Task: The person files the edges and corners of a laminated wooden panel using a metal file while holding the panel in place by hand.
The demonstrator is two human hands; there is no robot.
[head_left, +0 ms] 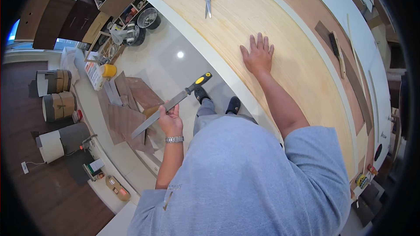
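Observation:
My left hand (171, 121) is closed around the blade of a long flat file (177, 98), held in the air beside the workbench. The file slants, its black and yellow handle pointing up and away from me and its tip down to the left. Palm down with the fingers apart, my right hand (259, 56) rests on a pale wooden panel (232, 30) with white edges. Blue-handled scissors (209, 1) lie on the panel's far part, away from both hands.
A wood-handled brush (337, 54) and a long brown strip (358, 89) lie at the right. Brown sheet offcuts (127, 118) cover the floor at left. Farther off stand a black bucket (148, 19) and a yellow container (108, 70). Several rolls (65, 140) lie along the left side.

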